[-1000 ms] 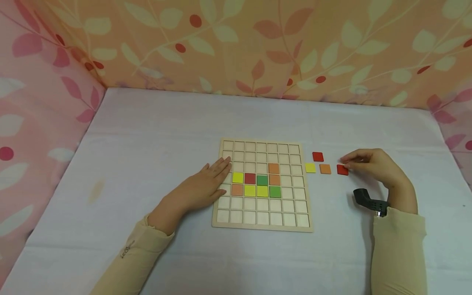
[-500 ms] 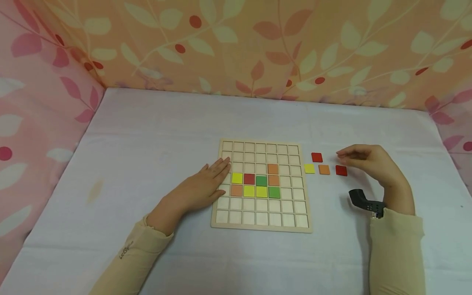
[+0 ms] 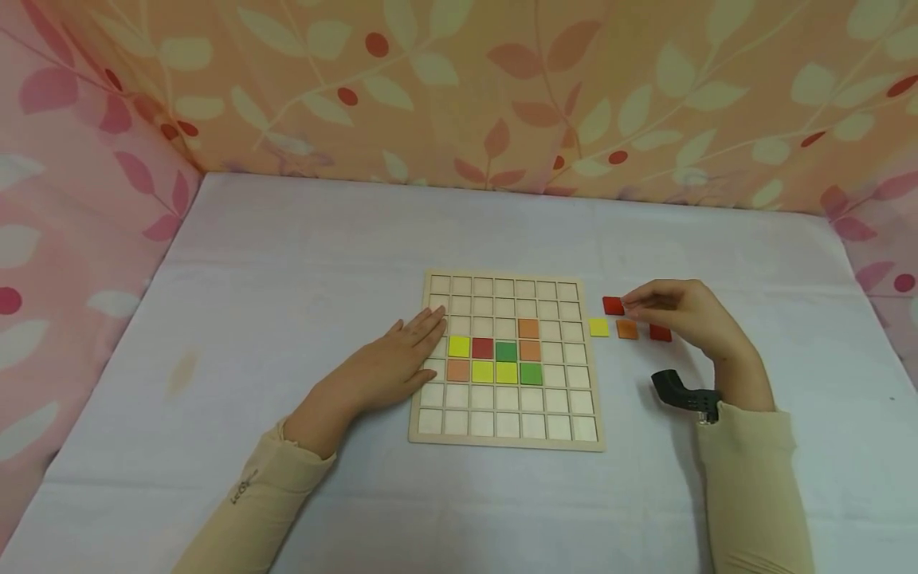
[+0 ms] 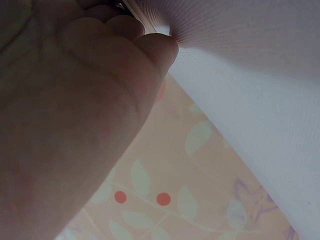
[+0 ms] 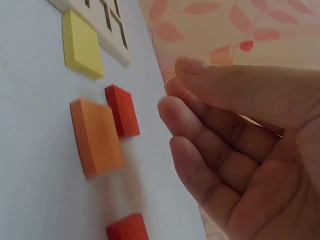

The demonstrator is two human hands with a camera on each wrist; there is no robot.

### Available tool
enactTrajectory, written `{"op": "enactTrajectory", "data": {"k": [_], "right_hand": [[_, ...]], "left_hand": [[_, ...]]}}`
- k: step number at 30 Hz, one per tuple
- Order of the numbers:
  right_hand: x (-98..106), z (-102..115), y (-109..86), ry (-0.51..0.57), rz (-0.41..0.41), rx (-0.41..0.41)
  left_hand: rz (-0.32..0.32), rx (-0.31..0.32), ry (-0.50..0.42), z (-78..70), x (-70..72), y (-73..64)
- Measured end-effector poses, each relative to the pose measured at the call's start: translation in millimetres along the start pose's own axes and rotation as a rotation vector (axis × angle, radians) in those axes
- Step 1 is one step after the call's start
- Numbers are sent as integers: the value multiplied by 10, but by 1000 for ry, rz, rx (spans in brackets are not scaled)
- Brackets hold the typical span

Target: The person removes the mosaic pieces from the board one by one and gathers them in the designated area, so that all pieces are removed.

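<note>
A square wooden grid board lies on the white table, with several coloured tiles set in its middle cells. My left hand lies over the board's left edge, fingers straight. In the left wrist view that hand hides most of the board. To the board's right, my right hand holds nothing, its fingertips beside the far red tile. In the right wrist view a gap shows between the fingers and this red tile. Below are a yellow tile, an orange tile and another red tile, partly covered by the hand.
A black wrist camera sticks out from the right wrist, low over the table. Flowered cloth hangs behind the white table and at both sides.
My right hand has let go of the nearer red tile, lifted off it and moved left to the far red tile. My left hand stays on the board.
</note>
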State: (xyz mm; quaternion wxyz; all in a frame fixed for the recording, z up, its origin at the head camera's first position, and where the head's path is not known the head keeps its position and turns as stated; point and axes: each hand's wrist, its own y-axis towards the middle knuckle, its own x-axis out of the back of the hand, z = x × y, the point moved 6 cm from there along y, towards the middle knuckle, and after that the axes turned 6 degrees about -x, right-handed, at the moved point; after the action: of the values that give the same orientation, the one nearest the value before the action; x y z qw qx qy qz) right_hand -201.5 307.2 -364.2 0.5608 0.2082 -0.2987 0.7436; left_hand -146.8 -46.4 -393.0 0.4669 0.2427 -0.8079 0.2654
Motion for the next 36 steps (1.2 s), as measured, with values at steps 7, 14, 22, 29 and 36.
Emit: {"op": "enactTrajectory", "data": {"k": [7, 14, 22, 29, 36], "right_hand": [[-116, 165, 18, 16, 27, -9], [-248, 345, 10, 14, 75, 36], [-430, 487, 56, 8, 114, 153], [-575, 504, 119, 4, 150, 194], [-652, 593, 181, -10, 176, 233]], "left_hand": [[-7, -1, 0, 2, -8, -9], [-4, -4, -2, 4, -19, -3], [-2, 2, 2, 13, -11, 2], [3, -2, -5, 18, -16, 18], [8, 4, -6, 23, -12, 7]]}}
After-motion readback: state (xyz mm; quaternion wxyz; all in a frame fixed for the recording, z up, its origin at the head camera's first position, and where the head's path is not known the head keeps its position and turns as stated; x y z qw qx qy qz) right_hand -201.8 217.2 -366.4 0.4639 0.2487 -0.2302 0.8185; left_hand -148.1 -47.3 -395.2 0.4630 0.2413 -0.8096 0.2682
